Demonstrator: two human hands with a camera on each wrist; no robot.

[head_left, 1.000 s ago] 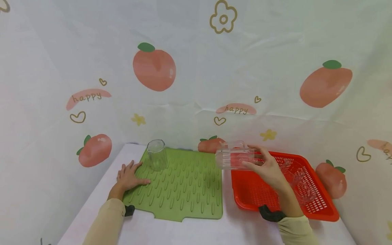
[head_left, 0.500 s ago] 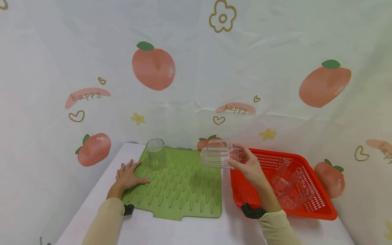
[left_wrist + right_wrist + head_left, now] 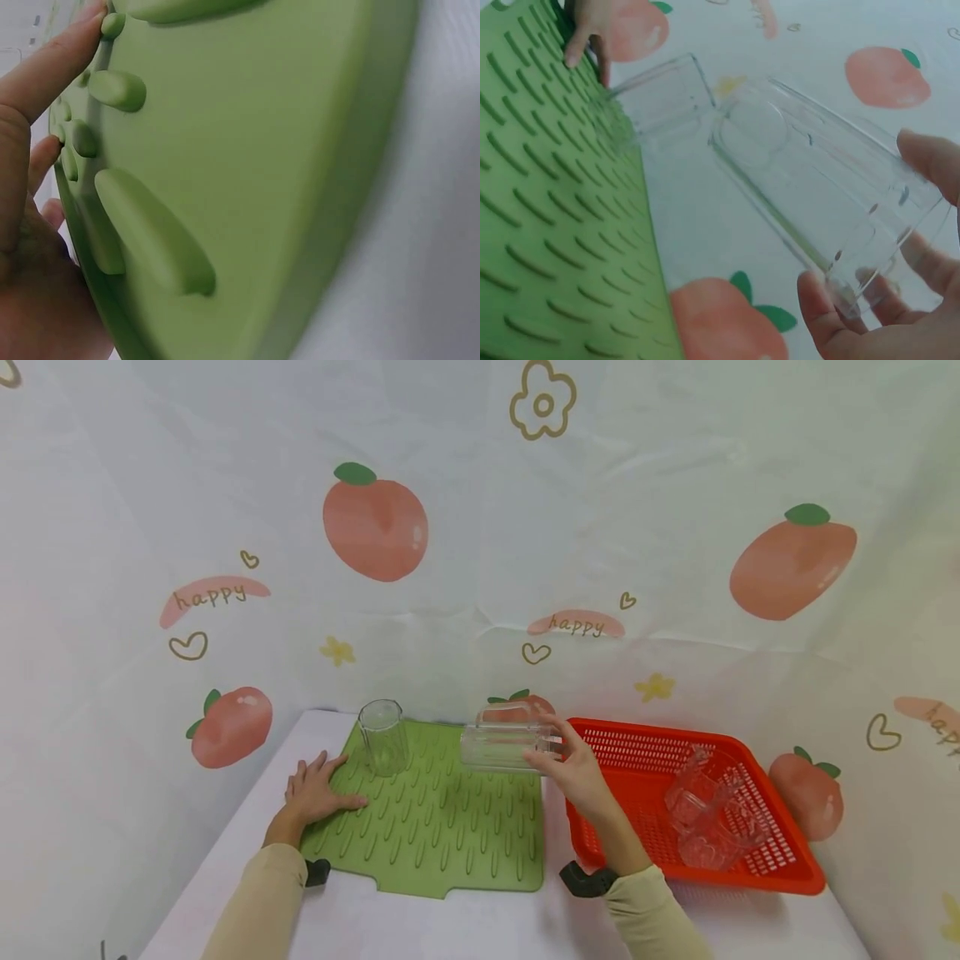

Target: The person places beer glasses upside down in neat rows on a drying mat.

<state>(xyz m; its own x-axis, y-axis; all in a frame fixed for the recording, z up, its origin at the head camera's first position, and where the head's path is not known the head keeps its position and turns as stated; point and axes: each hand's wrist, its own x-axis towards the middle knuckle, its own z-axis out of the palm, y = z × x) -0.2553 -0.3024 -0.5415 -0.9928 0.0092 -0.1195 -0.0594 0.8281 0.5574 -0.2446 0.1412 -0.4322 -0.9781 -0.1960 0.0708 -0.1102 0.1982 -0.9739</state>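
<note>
My right hand (image 3: 577, 774) grips a clear glass mug (image 3: 493, 748) by one end. The mug lies sideways in the air over the right part of a green ridged mat (image 3: 442, 852), its handle on the upper side. In the right wrist view the fingers and thumb curl round the near end of the mug (image 3: 802, 157). My left hand (image 3: 313, 793) rests with spread fingers on the mat's left edge, and the left wrist view shows its fingers against the ridges. Close to that hand, a clear glass (image 3: 385, 743) stands upright at the mat's back left.
On the right stands a red perforated plastic basket (image 3: 757, 883), with clear glassware (image 3: 708, 822) in its right part. A white cloth (image 3: 465, 527) printed with fruit hangs behind the table. The mat's front tab lies on the white tabletop (image 3: 487, 927).
My right hand has carried the mug leftward from above the red basket to over the mat's right side. The left hand and the standing glass have stayed where they were.
</note>
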